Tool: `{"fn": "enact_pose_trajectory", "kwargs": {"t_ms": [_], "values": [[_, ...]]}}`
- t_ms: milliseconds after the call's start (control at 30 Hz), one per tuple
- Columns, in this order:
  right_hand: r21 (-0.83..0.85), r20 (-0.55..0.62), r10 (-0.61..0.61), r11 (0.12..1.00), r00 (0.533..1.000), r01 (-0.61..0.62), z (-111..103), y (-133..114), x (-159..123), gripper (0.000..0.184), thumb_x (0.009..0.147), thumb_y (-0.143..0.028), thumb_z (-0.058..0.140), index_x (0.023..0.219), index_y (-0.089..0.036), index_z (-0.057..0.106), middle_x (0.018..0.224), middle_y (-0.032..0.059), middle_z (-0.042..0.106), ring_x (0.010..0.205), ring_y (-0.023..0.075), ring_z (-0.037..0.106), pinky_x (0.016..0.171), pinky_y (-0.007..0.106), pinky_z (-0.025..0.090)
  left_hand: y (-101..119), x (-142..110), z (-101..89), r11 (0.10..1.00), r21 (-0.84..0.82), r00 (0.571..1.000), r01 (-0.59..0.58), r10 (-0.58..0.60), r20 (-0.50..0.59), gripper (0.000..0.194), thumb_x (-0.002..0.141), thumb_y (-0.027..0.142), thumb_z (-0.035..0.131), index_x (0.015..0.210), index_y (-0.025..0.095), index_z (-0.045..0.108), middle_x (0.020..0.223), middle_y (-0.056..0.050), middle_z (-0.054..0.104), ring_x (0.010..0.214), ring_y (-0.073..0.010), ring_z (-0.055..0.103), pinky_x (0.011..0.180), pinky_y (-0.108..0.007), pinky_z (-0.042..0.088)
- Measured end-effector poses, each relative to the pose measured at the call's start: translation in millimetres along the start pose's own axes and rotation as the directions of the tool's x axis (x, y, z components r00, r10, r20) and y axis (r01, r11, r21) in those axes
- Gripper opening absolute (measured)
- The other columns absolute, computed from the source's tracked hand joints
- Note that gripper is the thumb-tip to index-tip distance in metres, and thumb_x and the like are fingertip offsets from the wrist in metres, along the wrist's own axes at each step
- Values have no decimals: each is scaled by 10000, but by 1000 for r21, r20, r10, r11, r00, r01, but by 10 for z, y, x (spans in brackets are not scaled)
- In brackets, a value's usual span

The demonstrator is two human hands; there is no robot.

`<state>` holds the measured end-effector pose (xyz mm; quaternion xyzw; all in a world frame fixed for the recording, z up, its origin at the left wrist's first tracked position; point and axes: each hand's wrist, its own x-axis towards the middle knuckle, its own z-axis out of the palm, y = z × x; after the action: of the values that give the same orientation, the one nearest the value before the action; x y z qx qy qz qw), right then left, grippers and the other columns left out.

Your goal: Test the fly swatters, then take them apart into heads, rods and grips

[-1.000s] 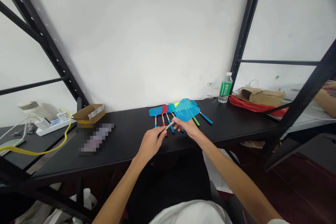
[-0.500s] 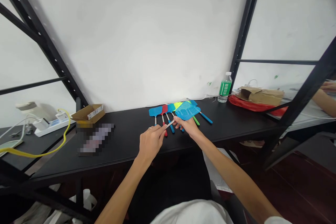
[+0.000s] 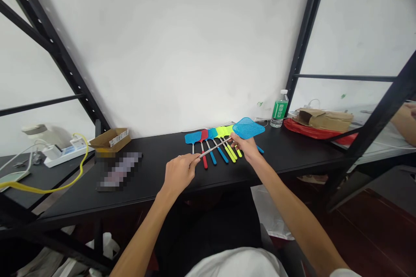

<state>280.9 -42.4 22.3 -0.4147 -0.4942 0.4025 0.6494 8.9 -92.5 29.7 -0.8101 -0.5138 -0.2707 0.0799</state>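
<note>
A blue fly swatter (image 3: 248,128) hangs over the black table, held in both my hands. My left hand (image 3: 180,172) is closed round its handle end, which the fingers hide. My right hand (image 3: 246,147) pinches the metal shaft just below the mesh head. Beneath the shaft several more fly swatters lie side by side, heads toward the wall: a blue one (image 3: 193,138) at the left, a red one (image 3: 204,135), other blue ones and yellow-green ones (image 3: 229,146). Another blue handle (image 3: 260,149) shows beyond my right hand.
An open cardboard box (image 3: 110,140) and a pixelated item (image 3: 120,172) are on the table (image 3: 156,181) at left. A power strip (image 3: 66,156) with a yellow cable lies farther left. At right stand a water bottle (image 3: 278,109) and, beyond the frame post, torn cardboard (image 3: 325,119) on red plastic.
My right hand has moved right with the swatter's head, and my left hand slightly left. More of the metal shaft now shows between them, and the yellow-green handles below have come into view.
</note>
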Motion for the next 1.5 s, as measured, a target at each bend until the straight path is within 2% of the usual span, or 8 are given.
{"fn": "enact_pose_trajectory", "kwargs": {"t_ms": [167, 333, 533, 700, 833, 1000, 1200, 1500], "values": [[26, -58, -1, 1000, 998, 3, -126, -85, 36, 432, 641, -550, 806, 802, -176, 661, 776, 63, 705, 576, 137, 620, 439, 223, 400, -70, 30, -81, 1000, -3, 1000, 12, -12, -16, 351, 978, 432, 433, 1135, 327, 729, 1029, -6, 754, 887, -223, 673, 681, -287, 424], [136, -105, 41, 990, 994, -26, -77, -111, 6, 415, 642, -531, 822, 799, -181, 664, 772, 44, 694, 544, 107, 599, 436, 209, 401, -50, 32, -88, 999, -45, 998, -26, 24, -53, 357, 982, 438, 436, 1132, 301, 730, 1008, -10, 748, 861, -200, 671, 699, -280, 434], [205, 29, 87, 974, 996, -91, -21, -86, -24, 430, 728, -597, 740, 852, -188, 688, 752, 39, 688, 527, 101, 600, 434, 205, 404, -48, 20, -72, 995, -80, 993, -51, 42, -110, 332, 983, 408, 465, 1131, 262, 724, 963, -21, 740, 831, -176, 654, 689, -270, 431], [187, 154, 85, 976, 984, -113, 126, -1, -82, 434, 764, -591, 712, 862, -168, 715, 699, 51, 687, 496, 110, 602, 415, 202, 393, 22, 7, -52, 992, -103, 988, -78, 63, -142, 266, 965, 370, 525, 1102, 254, 721, 947, -8, 731, 808, -160, 641, 689, -265, 437], [169, 210, 94, 977, 973, -131, 244, 5, -152, 475, 788, -623, 667, 834, -154, 720, 665, 51, 673, 474, 113, 596, 409, 203, 399, 63, 2, -37, 991, -109, 990, -81, 68, -121, 267, 967, 364, 521, 1115, 253, 714, 913, -11, 720, 778, -157, 631, 676, -263, 430], [157, 227, 97, 978, 969, -135, 266, -21, -191, 486, 790, -628, 655, 771, -145, 708, 603, 42, 651, 458, 115, 587, 415, 206, 402, 59, 10, -39, 991, -110, 996, -81, 75, -57, 319, 984, 403, 473, 1128, 247, 711, 921, -21, 713, 810, -169, 636, 681, -263, 417], [208, 138, 53, 975, 989, -82, 282, 44, -166, 462, 791, -589, 648, 638, -153, 659, 478, 23, 580, 397, 117, 528, 411, 230, 402, 78, 9, -36, 990, -100, 995, -101, 103, 13, 383, 1013, 408, 374, 1122, 258, 708, 923, -34, 722, 801, -176, 646, 660, -264, 390], [246, 62, 129, 959, 990, -140, 327, 77, -154, 371, 748, -484, 651, 582, -152, 642, 427, 15, 536, 372, 111, 486, 389, 227, 363, 25, 31, -3, 991, -106, 992, -82, 91, 89, 373, 1013, 418, 360, 1084, 274, 697, 978, -5, 746, 863, -186, 667, 674, -262, 387]]}}
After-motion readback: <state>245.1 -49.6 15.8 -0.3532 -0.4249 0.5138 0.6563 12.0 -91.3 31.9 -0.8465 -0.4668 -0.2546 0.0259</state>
